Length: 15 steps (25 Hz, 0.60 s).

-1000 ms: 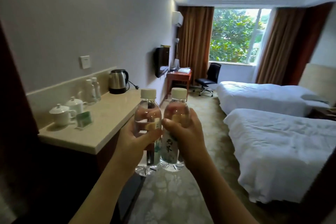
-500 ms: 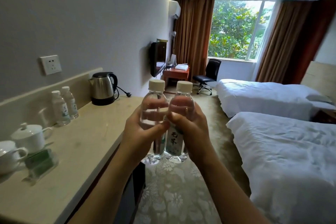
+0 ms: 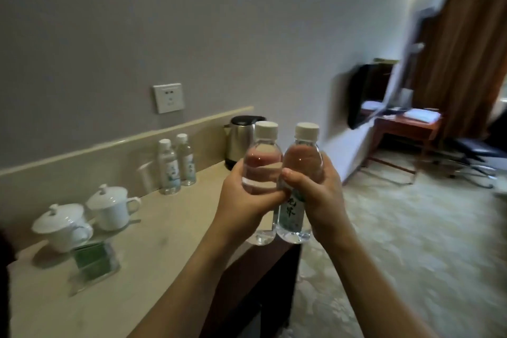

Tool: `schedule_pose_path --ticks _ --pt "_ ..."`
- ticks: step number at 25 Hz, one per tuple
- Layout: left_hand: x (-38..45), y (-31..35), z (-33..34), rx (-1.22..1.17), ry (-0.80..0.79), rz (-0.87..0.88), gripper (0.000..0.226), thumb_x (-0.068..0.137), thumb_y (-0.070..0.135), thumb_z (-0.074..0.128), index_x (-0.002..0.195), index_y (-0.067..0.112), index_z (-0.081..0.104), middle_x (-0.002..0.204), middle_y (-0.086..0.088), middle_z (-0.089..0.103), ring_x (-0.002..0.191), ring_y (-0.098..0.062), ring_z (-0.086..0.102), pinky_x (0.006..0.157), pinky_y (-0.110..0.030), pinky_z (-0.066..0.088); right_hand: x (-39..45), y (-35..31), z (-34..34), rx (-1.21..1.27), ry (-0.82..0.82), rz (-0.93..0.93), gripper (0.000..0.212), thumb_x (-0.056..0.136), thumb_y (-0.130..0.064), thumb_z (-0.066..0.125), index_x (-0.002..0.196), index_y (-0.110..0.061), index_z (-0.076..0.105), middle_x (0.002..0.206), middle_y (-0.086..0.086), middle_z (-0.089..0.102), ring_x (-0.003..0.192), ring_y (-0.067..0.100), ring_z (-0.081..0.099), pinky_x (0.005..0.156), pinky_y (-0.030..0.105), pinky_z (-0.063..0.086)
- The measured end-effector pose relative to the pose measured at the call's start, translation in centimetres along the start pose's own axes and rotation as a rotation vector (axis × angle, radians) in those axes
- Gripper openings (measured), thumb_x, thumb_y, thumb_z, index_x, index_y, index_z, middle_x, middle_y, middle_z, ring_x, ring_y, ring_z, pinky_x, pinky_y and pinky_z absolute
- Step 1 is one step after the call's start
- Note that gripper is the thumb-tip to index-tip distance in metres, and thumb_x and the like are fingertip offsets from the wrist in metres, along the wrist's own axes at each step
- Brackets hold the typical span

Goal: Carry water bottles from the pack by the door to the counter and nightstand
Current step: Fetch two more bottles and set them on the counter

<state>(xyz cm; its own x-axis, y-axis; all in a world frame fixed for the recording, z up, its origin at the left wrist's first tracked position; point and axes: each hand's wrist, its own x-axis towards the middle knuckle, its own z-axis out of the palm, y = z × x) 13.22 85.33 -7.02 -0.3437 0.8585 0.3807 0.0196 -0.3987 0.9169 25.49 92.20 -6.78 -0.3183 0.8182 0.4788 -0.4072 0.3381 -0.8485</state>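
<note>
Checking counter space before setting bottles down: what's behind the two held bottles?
The kettle stands behind the bottle in the left hand; that bottle hides its right side and handle, and the counter there.

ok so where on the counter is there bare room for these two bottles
Bare counter runs along the front edge, between the green card stand and the kettle. The back is crowded: lidded cups, a glass, two standing bottles.

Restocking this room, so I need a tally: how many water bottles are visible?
4: one in the left hand, one in the right hand, two standing together on the counter beside the kettle.
</note>
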Motion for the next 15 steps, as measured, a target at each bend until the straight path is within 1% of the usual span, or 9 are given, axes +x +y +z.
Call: schedule_pose_path --ticks 2,3,5,7,9,11,13,15 --pt "2.1 -0.8 -0.6 0.033 0.120 0.014 0.046 0.073 -0.015 0.074 0.111 0.009 0.062 0.096 -0.011 0.075 0.091 -0.026 0.075 0.073 -0.030 0.060 3.5 1.7 0.3 0.060 -0.114 0.025 0.045 0.061 -0.026 0.079 0.102 -0.017 0.063 0.090 0.002 0.073 0.082 0.018 0.074 0.067 0.027 0.057" --pt "3.2 -1.1 -1.0 0.055 0.174 0.024 0.045 0.074 -0.015 0.074 0.109 0.010 0.062 0.094 -0.010 0.076 0.090 -0.025 0.075 0.072 -0.029 0.059 5.3 2.8 0.5 0.069 -0.183 0.034 0.046 0.063 -0.023 0.080 0.105 -0.016 0.062 0.092 0.003 0.073 0.082 0.019 0.074 0.068 0.027 0.057" --pt "4.5 -2.0 -2.0 0.100 0.278 0.018 0.044 0.073 -0.009 0.077 0.108 0.015 0.063 0.095 -0.010 0.076 0.093 -0.026 0.075 0.075 -0.032 0.060 7.8 4.8 1.6 0.078 -0.325 0.053 0.041 0.071 -0.013 0.078 0.108 -0.012 0.060 0.092 0.003 0.073 0.083 0.020 0.074 0.069 0.028 0.058" --pt "5.7 -2.8 -3.6 0.136 0.372 0.024 0.045 0.069 -0.002 0.079 0.105 0.022 0.065 0.097 -0.010 0.076 0.096 -0.028 0.074 0.078 -0.036 0.060 9.9 6.7 2.8 0.142 -0.402 0.075 0.035 0.075 -0.006 0.073 0.106 -0.011 0.059 0.088 0.000 0.073 0.080 0.018 0.074 0.067 0.027 0.058" --pt "7.1 -4.0 -5.4 0.157 0.424 0.057 0.047 0.070 -0.003 0.079 0.104 0.027 0.067 0.100 -0.010 0.075 0.098 -0.028 0.073 0.080 -0.039 0.060 11.9 8.6 4.2 0.161 -0.468 0.080 0.033 0.075 -0.004 0.071 0.105 -0.010 0.057 0.084 -0.002 0.072 0.077 0.016 0.073 0.067 0.027 0.058" --pt "8.1 -5.3 -7.1 0.185 0.492 0.068 0.049 0.070 -0.005 0.079 0.102 0.031 0.068 0.100 -0.008 0.075 0.099 -0.027 0.073 0.081 -0.038 0.060 13.3 10.5 5.6 0.186 -0.564 0.095 0.033 0.076 -0.002 0.070 0.105 -0.009 0.055 0.084 -0.003 0.072 0.077 0.016 0.072 0.068 0.027 0.058" --pt "9.2 -6.5 -9.3 0.218 0.563 0.050 0.054 0.070 -0.007 0.080 0.103 0.034 0.067 0.100 -0.004 0.076 0.098 -0.024 0.073 0.080 -0.037 0.059 15.4 12.7 7.2 0.187 -0.621 0.123 0.036 0.075 -0.003 0.071 0.105 -0.011 0.054 0.087 -0.004 0.073 0.083 0.018 0.073 0.071 0.027 0.058" --pt "10.1 -8.2 -11.0 0.258 0.601 0.015 0.060 0.069 -0.002 0.083 0.111 0.036 0.062 0.102 0.000 0.075 0.098 -0.019 0.073 0.082 -0.037 0.060 17.1 15.1 8.2 0.169 -0.692 0.153 0.042 0.073 -0.008 0.075 0.108 -0.016 0.055 0.093 -0.003 0.073 0.093 0.022 0.073 0.076 0.029 0.058"
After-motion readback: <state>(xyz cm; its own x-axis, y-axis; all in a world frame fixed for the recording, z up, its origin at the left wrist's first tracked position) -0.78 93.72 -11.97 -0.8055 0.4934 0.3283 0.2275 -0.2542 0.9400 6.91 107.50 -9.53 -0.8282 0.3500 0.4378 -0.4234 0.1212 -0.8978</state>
